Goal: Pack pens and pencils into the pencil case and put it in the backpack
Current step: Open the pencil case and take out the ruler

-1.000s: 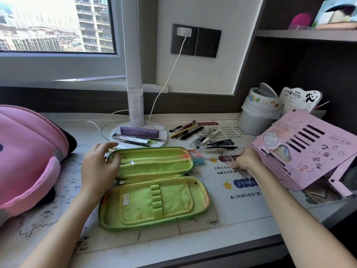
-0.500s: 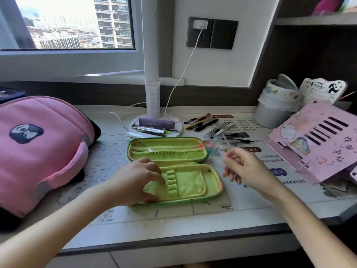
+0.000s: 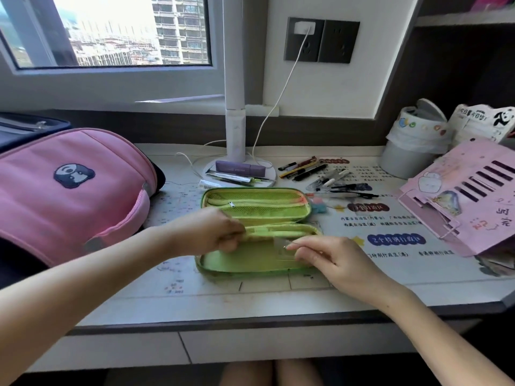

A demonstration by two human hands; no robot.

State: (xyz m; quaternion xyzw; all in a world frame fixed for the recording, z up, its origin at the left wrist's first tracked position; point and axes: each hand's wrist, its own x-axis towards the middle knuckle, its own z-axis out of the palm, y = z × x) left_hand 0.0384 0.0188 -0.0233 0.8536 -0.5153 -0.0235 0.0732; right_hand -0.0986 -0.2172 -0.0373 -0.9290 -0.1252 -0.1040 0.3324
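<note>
Backpack (image 3: pixel 69 190) lies on the counter's (image 3: pixel 250 296) left, just beside the work, handy for the last step. Pencil case (image 3: pixel 256 204) sits open flat mid-counter. Left hand (image 3: pixel 211 232) pinches its inner flap up, likely to expose the pocket; right hand (image 3: pixel 331 260) pinches a small clear flat piece (image 3: pixel 281 246) at that gap. Pens (image 3: pixel 306 169) lie loose beyond the case, unpacked.

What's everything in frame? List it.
desk: 1, white, foreground
case: 1, green, open, desk centre
backpack: 1, pink, left of case
pens: several, mixed, loose behind case, right
lamp: 1, white, behind case
bin: 1, white, back right
folder: 1, pink, right edge
clear piece: 1, transparent, over case
left hand: 1, pinches case flap
right hand: 1, pinches clear piece
</note>
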